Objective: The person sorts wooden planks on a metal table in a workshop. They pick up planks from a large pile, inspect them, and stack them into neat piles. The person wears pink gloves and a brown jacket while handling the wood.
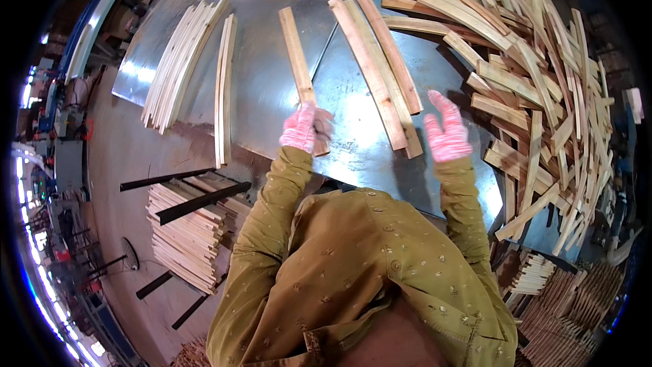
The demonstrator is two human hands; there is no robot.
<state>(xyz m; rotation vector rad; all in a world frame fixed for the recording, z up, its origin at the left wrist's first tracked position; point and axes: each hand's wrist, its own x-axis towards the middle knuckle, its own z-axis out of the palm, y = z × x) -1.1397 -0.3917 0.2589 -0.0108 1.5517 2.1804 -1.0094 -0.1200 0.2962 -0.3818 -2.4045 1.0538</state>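
Note:
My left hand (pixel 302 128), in a pink-and-white knit glove, grips the near end of a single wooden strip (pixel 295 51) that points away across the metal table. Its fingertips are partly blurred. To the right, my gloved right hand (pixel 446 129) is open, thumb and fingers apart, with nothing in it. Just left of that hand lie three wooden strips side by side, among them a pinkish strip (pixel 367 71) and a far-right strip (pixel 386 44). Left of my left hand, a narrow pair of strips (pixel 225 88) lies near the table edge.
A neat row of pale strips (pixel 183 64) lies at the table's left. A large jumbled heap of strips (pixel 516 81) covers the right side. Below the table on the left, a rack with dark bars (pixel 204 202) holds stacked strips (pixel 182 231). More stacks (pixel 570 306) stand at lower right.

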